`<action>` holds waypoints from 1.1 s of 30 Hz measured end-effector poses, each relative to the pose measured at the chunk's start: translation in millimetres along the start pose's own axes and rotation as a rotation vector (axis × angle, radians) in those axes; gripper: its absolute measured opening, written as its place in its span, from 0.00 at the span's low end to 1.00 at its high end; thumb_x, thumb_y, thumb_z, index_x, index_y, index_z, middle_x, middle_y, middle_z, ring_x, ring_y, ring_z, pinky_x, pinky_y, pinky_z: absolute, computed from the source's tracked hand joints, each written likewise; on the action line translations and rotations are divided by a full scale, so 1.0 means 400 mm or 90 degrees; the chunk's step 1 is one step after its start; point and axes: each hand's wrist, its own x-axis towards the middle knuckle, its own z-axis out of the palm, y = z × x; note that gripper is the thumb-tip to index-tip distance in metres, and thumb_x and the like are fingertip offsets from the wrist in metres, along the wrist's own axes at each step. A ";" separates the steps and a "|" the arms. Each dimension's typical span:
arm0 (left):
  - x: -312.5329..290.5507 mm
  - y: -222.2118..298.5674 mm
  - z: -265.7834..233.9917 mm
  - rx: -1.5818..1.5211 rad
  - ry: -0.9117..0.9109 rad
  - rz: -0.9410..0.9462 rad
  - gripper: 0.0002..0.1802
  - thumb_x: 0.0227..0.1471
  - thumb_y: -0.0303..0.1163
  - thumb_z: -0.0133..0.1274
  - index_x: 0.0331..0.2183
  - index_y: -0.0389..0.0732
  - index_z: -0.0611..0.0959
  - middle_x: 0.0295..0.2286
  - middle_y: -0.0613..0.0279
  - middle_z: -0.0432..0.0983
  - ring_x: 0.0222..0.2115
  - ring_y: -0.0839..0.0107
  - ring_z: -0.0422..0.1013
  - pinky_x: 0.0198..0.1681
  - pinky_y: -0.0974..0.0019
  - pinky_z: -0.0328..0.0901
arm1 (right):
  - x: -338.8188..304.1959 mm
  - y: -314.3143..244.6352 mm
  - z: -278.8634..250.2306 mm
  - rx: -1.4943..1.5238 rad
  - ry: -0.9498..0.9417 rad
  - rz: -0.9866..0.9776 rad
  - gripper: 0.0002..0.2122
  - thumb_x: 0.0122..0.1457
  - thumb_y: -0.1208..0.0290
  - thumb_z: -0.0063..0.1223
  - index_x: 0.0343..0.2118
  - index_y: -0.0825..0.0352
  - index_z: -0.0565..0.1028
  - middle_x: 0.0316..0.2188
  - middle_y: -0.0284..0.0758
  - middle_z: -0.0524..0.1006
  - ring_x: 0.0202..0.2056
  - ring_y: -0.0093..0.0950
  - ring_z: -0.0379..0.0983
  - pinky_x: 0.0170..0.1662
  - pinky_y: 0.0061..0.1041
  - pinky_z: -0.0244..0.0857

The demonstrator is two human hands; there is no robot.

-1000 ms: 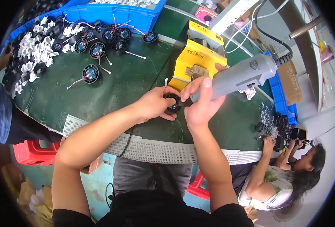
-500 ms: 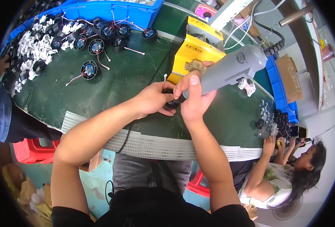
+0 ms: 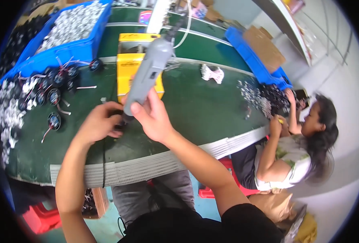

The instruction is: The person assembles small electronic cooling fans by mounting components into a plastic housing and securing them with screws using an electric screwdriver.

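Observation:
A grey electric screwdriver (image 3: 150,67) slants up from my right hand (image 3: 154,119), whose fingers wrap round its lower end. Its tip points down at a small round black part (image 3: 122,121) on the green bench top. Around that part curl the fingers of my left hand (image 3: 99,124), which hold it at the bench and partly hide it. A short white plug (image 3: 103,99) stands up beside this hand. Whether the tip touches the part is blurred. To the left lie several similar round black parts with blue circuit boards and wires, one of them (image 3: 54,120) apart from the rest.
Just beyond my hands stands a yellow machine (image 3: 127,77). White and black pieces (image 3: 9,117) heap at the left, before a blue bin (image 3: 88,50). At right are a bundle of white strips (image 3: 212,74), small metal parts (image 3: 250,95) and a seated co-worker (image 3: 285,154).
The whole view has swung, so the bench things sit further left and the co-worker shows more fully. The screwdriver looks more upright. Both hands keep their holds.

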 end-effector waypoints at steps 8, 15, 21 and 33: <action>-0.039 0.006 -0.212 0.452 0.759 0.242 0.31 0.52 0.31 0.56 0.57 0.43 0.68 0.54 0.49 0.65 0.42 0.54 0.74 0.42 0.59 0.70 | -0.121 -0.158 -0.609 -1.065 0.472 -0.110 0.23 0.53 0.62 0.62 0.47 0.70 0.72 0.43 0.46 0.75 0.48 0.44 0.69 0.54 0.41 0.61; -0.052 0.054 -0.093 0.334 0.513 0.433 0.16 0.49 0.24 0.55 0.43 0.38 0.79 0.40 0.51 0.76 0.34 0.59 0.75 0.34 0.64 0.70 | -0.313 -0.166 -0.884 -1.094 0.472 0.207 0.27 0.47 0.63 0.64 0.51 0.63 0.70 0.43 0.49 0.75 0.45 0.49 0.72 0.50 0.42 0.66; -0.049 0.015 0.028 0.150 0.000 0.376 0.09 0.52 0.31 0.59 0.34 0.38 0.83 0.28 0.58 0.80 0.26 0.74 0.75 0.31 0.70 0.69 | -0.234 -0.182 -0.355 -0.902 0.199 -0.118 0.26 0.42 0.76 0.67 0.47 0.69 0.72 0.45 0.45 0.75 0.46 0.41 0.73 0.51 0.34 0.66; -0.036 0.008 0.036 -0.276 -0.299 0.286 0.33 0.53 0.23 0.56 0.60 0.39 0.63 0.52 0.58 0.65 0.46 0.73 0.69 0.46 0.66 0.71 | -0.022 -0.103 -0.063 -0.500 -0.100 -0.235 0.37 0.50 0.59 0.66 0.60 0.69 0.61 0.60 0.51 0.60 0.59 0.45 0.60 0.57 0.39 0.60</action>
